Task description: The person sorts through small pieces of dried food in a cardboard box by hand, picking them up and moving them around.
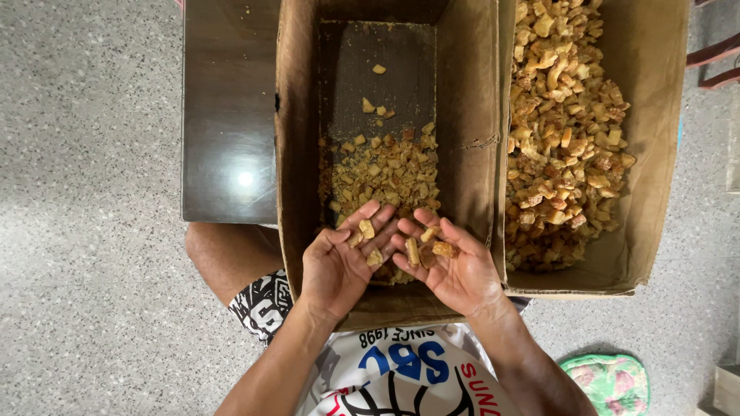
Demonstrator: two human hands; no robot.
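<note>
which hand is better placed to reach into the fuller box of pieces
Right. The right hand lies beside the fuller box; the left hand sits over the emptier box, farther away.

L hand (337, 266) + R hand (455, 270) cupped, palms up | golden chunks (368, 229) in both | over cardboard box (297, 154)

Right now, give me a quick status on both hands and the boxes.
Left hand and right hand open, palms up, cupping golden chunks. Both over near box. Fuller box alongside. Nothing blocking.
</note>
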